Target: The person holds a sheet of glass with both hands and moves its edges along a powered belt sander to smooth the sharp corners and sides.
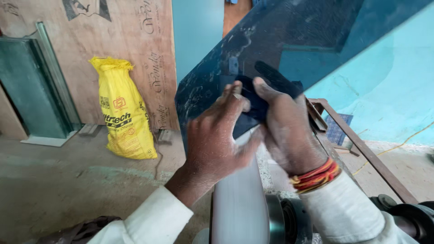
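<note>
At centre frame, both hands clasp the lower edge of a dark tinted glass sheet (289, 40) that tilts up toward the upper right: the left hand (217, 140) presses fingers flat on its face and the right hand (289, 131) (red and yellow threads at the wrist) wraps its corner, just above a blurred pale sanding belt (237, 203). Left of centre, a full yellow sack (124, 113), tied at the top with red and dark print, stands on the floor against a printed plywood board (135, 40); its contents are hidden. Greenish glass panes (31, 86) lean at the far left.
</note>
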